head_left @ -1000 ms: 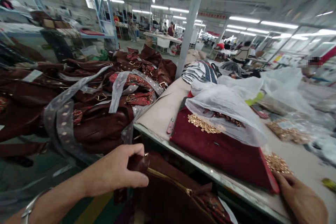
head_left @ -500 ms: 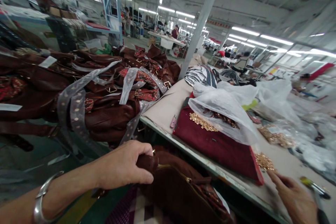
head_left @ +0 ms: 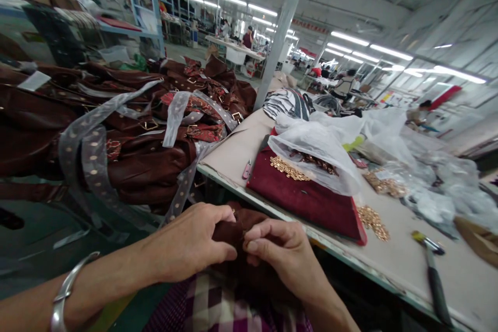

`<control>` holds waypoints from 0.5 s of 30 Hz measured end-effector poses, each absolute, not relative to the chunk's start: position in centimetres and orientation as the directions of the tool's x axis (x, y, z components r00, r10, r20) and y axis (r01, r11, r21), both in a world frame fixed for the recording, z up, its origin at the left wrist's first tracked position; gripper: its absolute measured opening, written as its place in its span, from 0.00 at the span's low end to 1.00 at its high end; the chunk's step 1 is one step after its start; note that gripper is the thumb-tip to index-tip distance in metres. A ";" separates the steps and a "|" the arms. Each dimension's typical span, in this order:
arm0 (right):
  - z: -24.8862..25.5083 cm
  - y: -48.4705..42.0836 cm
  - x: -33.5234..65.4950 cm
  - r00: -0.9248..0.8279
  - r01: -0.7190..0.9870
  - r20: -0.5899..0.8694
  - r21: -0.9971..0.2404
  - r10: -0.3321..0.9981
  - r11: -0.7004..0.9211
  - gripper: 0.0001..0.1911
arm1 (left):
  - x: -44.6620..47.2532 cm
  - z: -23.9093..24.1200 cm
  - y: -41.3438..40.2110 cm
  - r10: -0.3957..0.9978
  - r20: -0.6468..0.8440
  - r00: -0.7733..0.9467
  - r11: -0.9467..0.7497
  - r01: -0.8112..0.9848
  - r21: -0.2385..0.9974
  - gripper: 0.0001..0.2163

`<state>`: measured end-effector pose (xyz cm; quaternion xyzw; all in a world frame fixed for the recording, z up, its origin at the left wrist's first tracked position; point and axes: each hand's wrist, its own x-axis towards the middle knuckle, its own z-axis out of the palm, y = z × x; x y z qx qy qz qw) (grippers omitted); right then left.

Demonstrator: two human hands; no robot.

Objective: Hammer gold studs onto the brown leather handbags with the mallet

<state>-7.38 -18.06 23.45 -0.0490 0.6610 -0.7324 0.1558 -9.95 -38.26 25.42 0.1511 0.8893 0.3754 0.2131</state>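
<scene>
A brown leather bag lies on my lap at the table's front edge, mostly hidden behind my hands. My left hand, with a silver bracelet at the wrist, is closed on the bag's edge between thumb and fingers. Right beside it, the thumb and fingers of my right hand are pinched together against the bag. What they pinch is too small and covered to make out. A loose heap of small gold metal pieces rests on the table to the right.
On the table are a dark red folded material with more gold pieces, a pink-handled snipper, clear plastic bags and a hammer. Many brown bags are piled at left. A post rises behind.
My right hand has left the gold pieces on the table and come to the bag beside my left hand. My left hand keeps its hold. The view has swung slightly right.
</scene>
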 end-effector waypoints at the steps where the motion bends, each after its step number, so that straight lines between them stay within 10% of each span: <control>1: 23.5 -18.5 -7.3 -0.940 0.166 -0.137 -0.984 -0.313 -0.069 0.06 | -9.9 25.4 -38.2 0.442 -0.254 -0.860 0.666 0.125 0.736 0.08; 15: 23.3 -17.7 -5.7 -0.964 -0.172 0.086 -0.922 -0.251 0.346 0.05 | -8.3 24.8 -37.1 0.579 -0.134 -0.804 0.613 0.322 0.722 0.01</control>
